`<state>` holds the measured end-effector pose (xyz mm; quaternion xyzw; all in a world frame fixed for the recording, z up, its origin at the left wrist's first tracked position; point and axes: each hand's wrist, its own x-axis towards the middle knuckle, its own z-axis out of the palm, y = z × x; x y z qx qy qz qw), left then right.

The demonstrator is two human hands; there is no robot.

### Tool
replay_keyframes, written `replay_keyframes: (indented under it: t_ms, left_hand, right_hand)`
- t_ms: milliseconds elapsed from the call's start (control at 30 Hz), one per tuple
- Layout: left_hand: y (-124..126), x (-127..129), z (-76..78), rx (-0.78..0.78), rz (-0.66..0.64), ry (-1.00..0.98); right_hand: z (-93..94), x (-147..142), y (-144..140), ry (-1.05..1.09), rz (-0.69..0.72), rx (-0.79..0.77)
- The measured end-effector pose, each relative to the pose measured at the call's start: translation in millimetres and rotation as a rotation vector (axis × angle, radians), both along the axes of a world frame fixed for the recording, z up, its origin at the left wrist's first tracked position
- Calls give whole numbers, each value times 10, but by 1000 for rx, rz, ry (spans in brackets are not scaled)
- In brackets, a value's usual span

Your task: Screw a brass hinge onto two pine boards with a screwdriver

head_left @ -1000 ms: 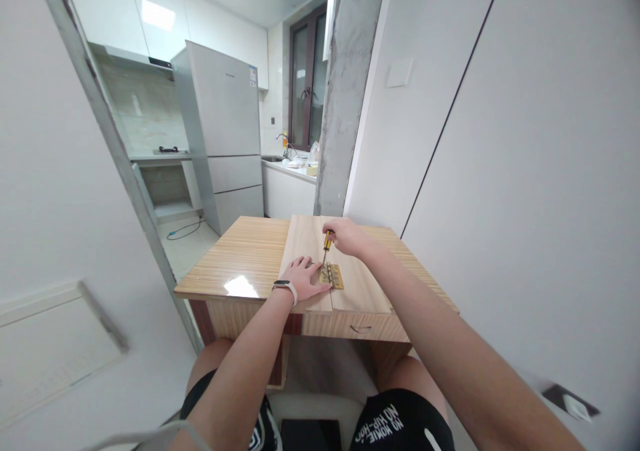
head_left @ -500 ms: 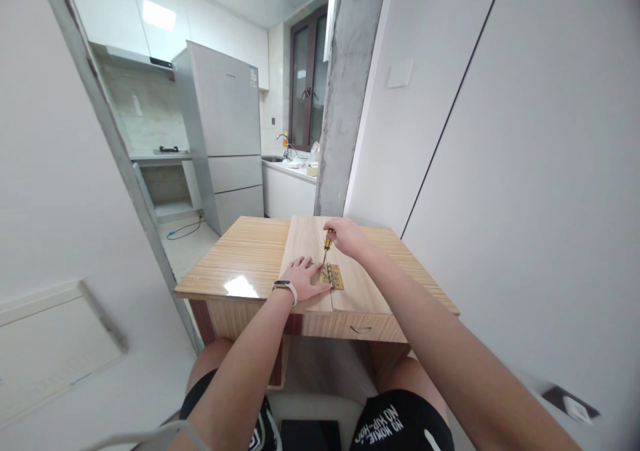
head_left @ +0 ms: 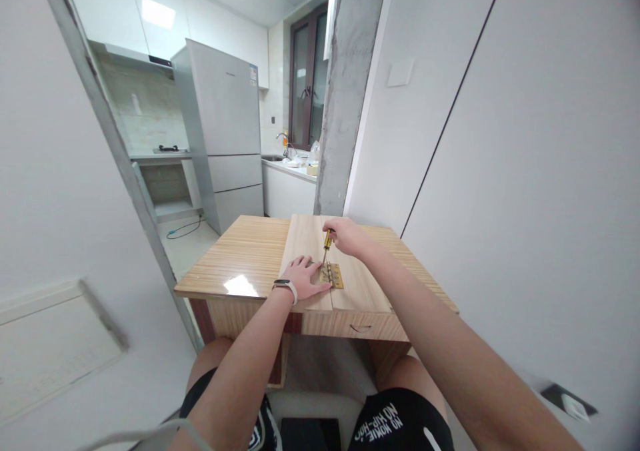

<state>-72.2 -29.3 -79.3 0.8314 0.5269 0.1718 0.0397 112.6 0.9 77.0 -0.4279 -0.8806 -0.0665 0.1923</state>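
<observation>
My right hand (head_left: 347,236) is closed round the yellow and black handle of a screwdriver (head_left: 327,241), which stands nearly upright. Its tip meets the left leaf of a brass hinge (head_left: 337,277). The hinge lies across the seam between two pale wooden boards (head_left: 306,232) on the desk. Flat on the left board, with fingers spread, my left hand (head_left: 303,279) rests against the hinge's left side, its thumb along the near edge. Whether a screw sits under the screwdriver's tip is too small to tell.
The boards lie on a wood-grain desk (head_left: 240,251) with a drawer (head_left: 360,327) at its front, above my knees. White walls stand close on both sides. Beyond the desk are a silver fridge (head_left: 227,104) and a kitchen counter with a sink (head_left: 273,159).
Almost nothing differs. The view has shifted very slightly, while both hands, the screwdriver and the hinge keep their places.
</observation>
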Motion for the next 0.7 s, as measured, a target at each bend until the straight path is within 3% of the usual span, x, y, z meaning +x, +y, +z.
replay_keyframes:
  t_ms: [233,700]
  left_hand:
    - [-13,6,21,25,-4,-1]
    - [-15,-1,19,9,2,13]
  right_hand:
    - [1,-50,-41,27,-46,41]
    - [-3,0,-23,19,-63,-57]
